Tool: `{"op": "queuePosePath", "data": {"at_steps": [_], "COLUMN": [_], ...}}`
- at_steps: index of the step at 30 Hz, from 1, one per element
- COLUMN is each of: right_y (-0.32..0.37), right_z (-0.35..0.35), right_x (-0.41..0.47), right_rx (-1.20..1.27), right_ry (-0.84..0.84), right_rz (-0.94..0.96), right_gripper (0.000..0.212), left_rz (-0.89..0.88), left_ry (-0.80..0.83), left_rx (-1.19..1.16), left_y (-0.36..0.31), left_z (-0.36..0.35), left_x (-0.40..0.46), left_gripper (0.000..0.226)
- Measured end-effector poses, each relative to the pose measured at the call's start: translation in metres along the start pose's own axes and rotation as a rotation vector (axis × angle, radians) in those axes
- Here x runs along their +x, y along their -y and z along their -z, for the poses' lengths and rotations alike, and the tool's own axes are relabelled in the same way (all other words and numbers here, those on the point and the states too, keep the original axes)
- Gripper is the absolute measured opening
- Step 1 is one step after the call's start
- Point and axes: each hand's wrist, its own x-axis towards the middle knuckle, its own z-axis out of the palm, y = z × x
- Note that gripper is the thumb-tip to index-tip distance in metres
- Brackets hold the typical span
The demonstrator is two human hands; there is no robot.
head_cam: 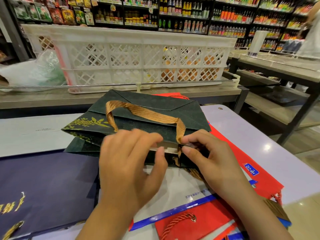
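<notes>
- Pinching mouth rim of the dark green bag (155, 108): left hand (131, 163) with thumb and curled fingers, right hand (209, 158) at the gold ribbon handle (143, 111) base.
- Bag flat on stacked bags on the table (259, 129).
- Writing: navy bag (43, 184) gold characters cut off; red bag (242, 163) blue label unreadable.
- Hands close together, wrists low.
- Far edge: white crate (121, 54) beyond; bare tabletop right.
</notes>
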Motion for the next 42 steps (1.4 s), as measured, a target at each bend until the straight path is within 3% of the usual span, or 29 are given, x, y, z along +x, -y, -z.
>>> {"op": "queuePosePath", "data": {"at_steps": [3, 5, 8, 11, 36, 38, 42], "right_y": [0.001, 0.002, 0.005, 0.005, -0.005, -0.003, -0.001], "right_z": [0.001, 0.001, 0.006, 0.009, 0.005, 0.006, 0.024], "right_x": [0.000, -0.001, 0.000, 0.004, 0.004, 0.003, 0.000], "right_rx": [0.011, 0.024, 0.101, 0.165, 0.019, 0.050, -0.011], "right_ry": [0.010, 0.037, 0.058, 0.058, -0.069, -0.131, -0.411], "right_rz": [-0.018, -0.048, -0.116, -0.192, -0.274, -0.259, -0.281], "right_gripper": [0.012, 0.019, 0.010, 0.014, 0.027, 0.026, 0.018], "left_rz": [-0.031, -0.074, -0.119, -0.129, -0.112, -0.106, -0.085], "left_ry": [0.091, 0.109, 0.071, 0.059, 0.068, 0.083, 0.102], "left_rx": [0.221, 0.262, 0.227, 0.207, 0.133, 0.129, 0.077], "left_y": [0.011, 0.014, 0.016, 0.016, 0.015, 0.016, 0.018], "left_z": [-0.001, -0.004, -0.003, -0.001, -0.004, -0.004, -0.003], "left_x": [0.004, 0.003, 0.001, 0.001, 0.000, 0.000, 0.000], "left_gripper": [0.026, 0.020, 0.020, 0.023, 0.010, 0.013, 0.013]}}
